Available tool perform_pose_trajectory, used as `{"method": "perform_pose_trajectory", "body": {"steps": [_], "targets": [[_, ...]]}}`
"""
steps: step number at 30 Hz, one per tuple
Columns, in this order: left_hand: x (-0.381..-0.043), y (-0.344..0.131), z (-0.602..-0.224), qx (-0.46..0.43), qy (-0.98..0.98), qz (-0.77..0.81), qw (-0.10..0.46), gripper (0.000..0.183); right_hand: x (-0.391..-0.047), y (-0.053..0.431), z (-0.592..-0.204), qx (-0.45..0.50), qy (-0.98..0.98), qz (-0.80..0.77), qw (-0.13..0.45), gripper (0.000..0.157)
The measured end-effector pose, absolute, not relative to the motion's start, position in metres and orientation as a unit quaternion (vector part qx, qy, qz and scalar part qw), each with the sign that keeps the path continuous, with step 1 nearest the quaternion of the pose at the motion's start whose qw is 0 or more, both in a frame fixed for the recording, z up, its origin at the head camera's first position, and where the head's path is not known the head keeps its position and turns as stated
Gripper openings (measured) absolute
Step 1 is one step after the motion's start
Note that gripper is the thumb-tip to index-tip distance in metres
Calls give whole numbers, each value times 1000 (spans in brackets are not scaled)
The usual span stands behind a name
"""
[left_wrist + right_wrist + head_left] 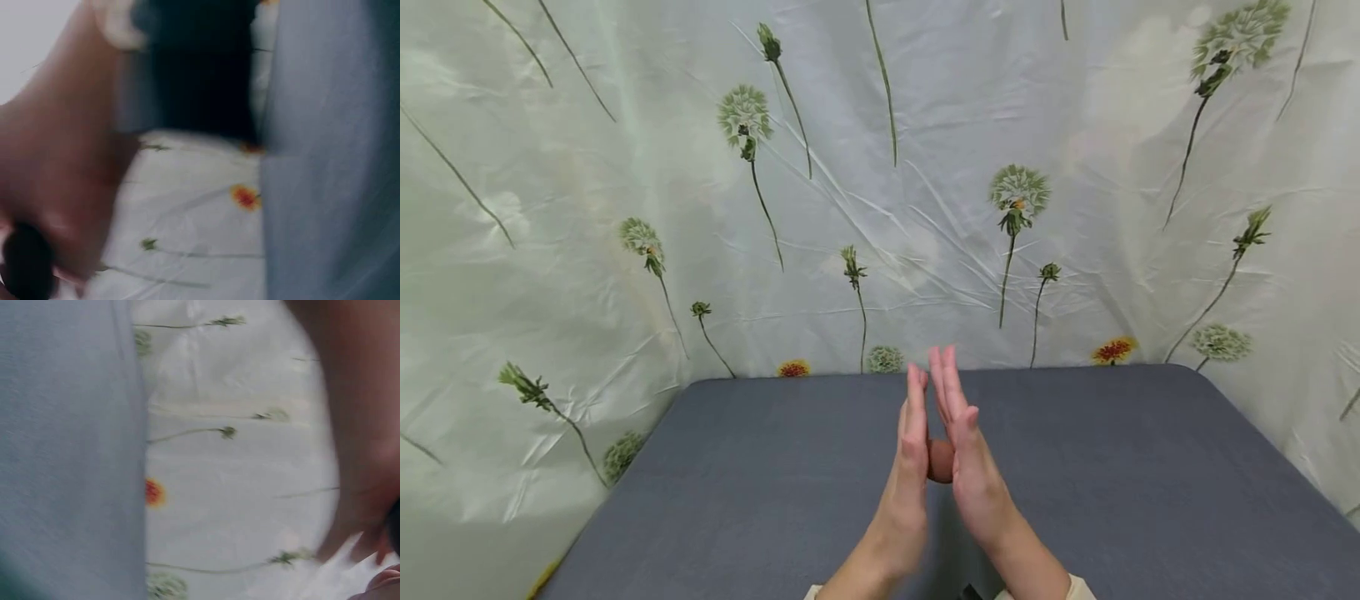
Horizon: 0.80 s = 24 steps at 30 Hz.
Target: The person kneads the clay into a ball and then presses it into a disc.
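Between the two palms sits a small brown ball [941,462], round and smooth, perhaps a lump of clay; the material cannot be told for sure. My left hand [904,492] presses it from the left with straight fingers pointing up and away. From the other side my right hand [981,487] lies flat against it, fingers also straight and its fingertips reaching a little farther. Both wrist views are blurred; in the left one the ball [28,262] looks dark at the lower left, and in the right one only a sliver of the ball [395,528] shows at the edge.
A grey-covered table [760,483] spreads below and around the hands. Behind it and at the sides hangs a pale, wrinkled sheet [925,208] printed with dandelions. Light sleeve cuffs [1078,588] show at the bottom, and a dark strap-like block [200,75] appears in the left wrist view.
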<state>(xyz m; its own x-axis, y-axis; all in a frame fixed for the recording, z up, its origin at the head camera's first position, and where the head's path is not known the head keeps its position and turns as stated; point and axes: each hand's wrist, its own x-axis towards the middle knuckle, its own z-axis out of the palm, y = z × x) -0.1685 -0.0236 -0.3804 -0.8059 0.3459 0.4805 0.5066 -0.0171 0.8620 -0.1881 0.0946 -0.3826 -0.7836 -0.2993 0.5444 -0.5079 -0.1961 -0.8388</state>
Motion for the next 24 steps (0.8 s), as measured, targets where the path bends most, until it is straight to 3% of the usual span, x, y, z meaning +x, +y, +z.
{"method": "perform_pose_trajectory", "body": {"steps": [5,9,17,24], "targets": [[-176,-45,-364,-283,-679,-670,105,74,-183,71,-399,342,-630,697,10,60],[-188,-57,-362,-259,-674,-682,114,74,-174,61,-404,365,-618,696,-13,58],[-193,-47,-382,-253,-668,-699,43,71,-171,72,-389,385,-621,678,80,59],[-178,-24,-390,-308,-689,-654,51,60,-183,93,-376,339,-627,695,96,64]]}}
